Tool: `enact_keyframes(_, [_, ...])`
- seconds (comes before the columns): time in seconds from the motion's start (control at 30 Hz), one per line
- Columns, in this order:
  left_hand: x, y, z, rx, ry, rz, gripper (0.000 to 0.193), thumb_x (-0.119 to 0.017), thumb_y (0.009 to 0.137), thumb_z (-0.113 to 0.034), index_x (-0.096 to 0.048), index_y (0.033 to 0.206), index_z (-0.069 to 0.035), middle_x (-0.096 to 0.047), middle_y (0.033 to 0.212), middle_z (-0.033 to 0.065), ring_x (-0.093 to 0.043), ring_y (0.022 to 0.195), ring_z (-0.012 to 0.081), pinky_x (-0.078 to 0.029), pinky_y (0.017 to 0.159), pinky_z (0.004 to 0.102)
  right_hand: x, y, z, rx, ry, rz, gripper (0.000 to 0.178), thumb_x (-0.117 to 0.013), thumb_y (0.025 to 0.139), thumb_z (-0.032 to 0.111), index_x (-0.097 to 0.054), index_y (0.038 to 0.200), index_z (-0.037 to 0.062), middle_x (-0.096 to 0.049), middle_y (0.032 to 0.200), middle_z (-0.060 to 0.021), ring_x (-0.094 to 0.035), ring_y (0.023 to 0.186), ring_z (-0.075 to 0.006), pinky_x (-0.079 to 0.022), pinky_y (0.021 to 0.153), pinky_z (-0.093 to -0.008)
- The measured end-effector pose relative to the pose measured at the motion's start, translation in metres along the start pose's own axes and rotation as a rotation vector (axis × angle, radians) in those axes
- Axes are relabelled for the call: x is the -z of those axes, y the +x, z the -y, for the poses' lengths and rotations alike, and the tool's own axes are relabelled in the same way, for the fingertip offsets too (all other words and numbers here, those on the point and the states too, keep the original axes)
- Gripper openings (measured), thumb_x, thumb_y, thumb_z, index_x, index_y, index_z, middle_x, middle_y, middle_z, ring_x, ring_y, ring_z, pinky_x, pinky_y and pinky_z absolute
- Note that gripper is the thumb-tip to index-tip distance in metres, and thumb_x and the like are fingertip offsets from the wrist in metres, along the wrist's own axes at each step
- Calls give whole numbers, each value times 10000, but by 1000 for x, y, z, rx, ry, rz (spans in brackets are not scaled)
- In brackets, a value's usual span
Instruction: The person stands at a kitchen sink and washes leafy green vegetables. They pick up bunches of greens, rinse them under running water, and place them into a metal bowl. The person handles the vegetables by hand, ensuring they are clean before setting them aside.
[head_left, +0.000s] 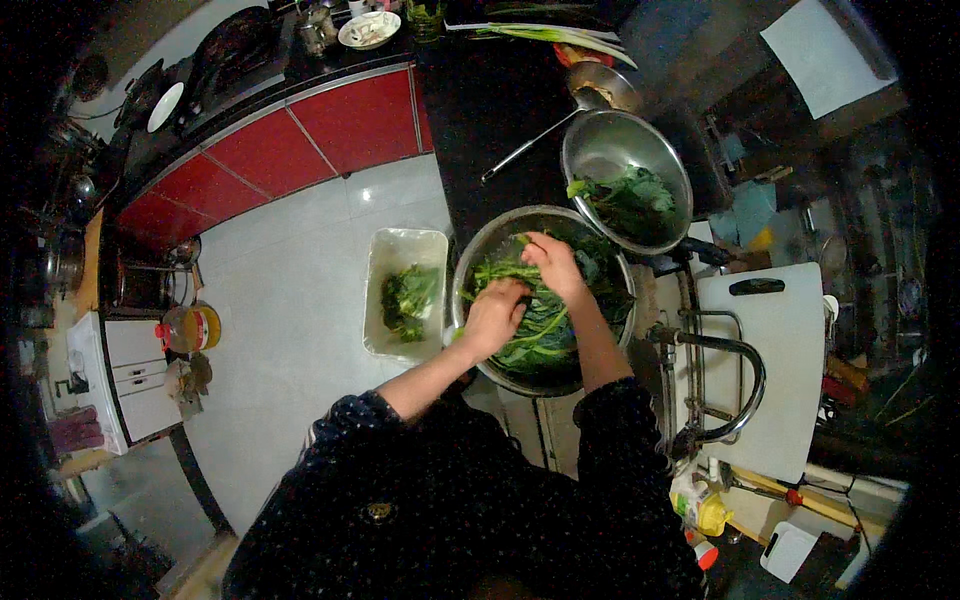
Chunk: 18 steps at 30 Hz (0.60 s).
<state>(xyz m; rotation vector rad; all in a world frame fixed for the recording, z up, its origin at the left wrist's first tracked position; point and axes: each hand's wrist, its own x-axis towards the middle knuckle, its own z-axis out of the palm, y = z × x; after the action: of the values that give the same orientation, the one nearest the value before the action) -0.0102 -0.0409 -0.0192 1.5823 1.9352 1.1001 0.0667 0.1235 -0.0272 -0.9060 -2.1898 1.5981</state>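
A large round metal basin (466,262) full of long-stemmed leafy greens (545,345) is in front of me. My left hand (494,318) is inside its left side, fingers curled down over the green stems. My right hand (553,264) is higher, over the far part of the basin, its fingers closed in a pinch on a short piece of green stem (523,239). Left of the basin stands a pale rectangular bin (374,300) with torn leaves (410,300) in it. A metal colander-like bowl (610,150) at the far right holds more dark leaves (635,200).
A long-handled metal ladle or pan (530,145) lies on the black counter (480,110). Spring onions (560,38) lie behind it. To the right are a curved faucet (750,365) and a white cutting board (790,340). Red cabinets (350,120) line the far left above the tiled floor (290,270).
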Motion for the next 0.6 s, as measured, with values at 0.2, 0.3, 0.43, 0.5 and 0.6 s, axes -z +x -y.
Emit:
enact_keyframes(0.2, [6, 9, 2, 76, -186, -63, 209, -585, 787, -29, -599, 995, -21, -582, 977, 172, -551, 960, 363, -439, 855, 415, 30, -24, 42, 145, 128, -106, 300, -499, 943, 156, -563, 1182, -13, -620, 795, -36, -537, 693, -97, -465, 661, -263])
enact_keyframes(0.3, [6, 11, 4, 44, -95, -56, 208, -585, 788, -42, -605, 994, -26, -579, 988, 158, -541, 984, 352, -433, 862, 421, 41, -25, 64, 44, 42, -324, 282, -535, 934, 203, -596, 1092, -23, -627, 816, -25, -561, 720, -102, -473, 663, -264])
enact_keyframes(0.43, [6, 9, 2, 16, 127, 36, 286, -594, 796, -84, -591, 1078, -39, -527, 1181, 155, -462, 1152, 349, -372, 969, 443, 63, -24, 116, 136, 169, -436, 253, -546, 923, 207, -601, 1010, -23, -646, 821, -57, -595, 737, -148, -472, 653, -298])
enact_keyframes(0.5, [2, 7, -3, -13, 353, 16, 388, -622, 792, -137, -548, 1165, -62, -444, 1305, 151, -380, 1234, 367, -309, 1027, 478, 64, -11, 107, 261, -26, -384, 223, -555, 911, 196, -604, 992, -6, -648, 819, -87, -606, 745, -181, -472, 667, -315])
enact_keyframes(0.6, [-6, 8, -2, 48, 526, 146, 515, -603, 826, -242, -466, 1300, -96, -318, 1436, 152, -269, 1324, 382, -222, 1086, 517, 42, 0, 81, 227, -156, -229, 179, -588, 862, 171, -617, 986, 44, -638, 895, -152, -610, 802, -311, -485, 727, -366])
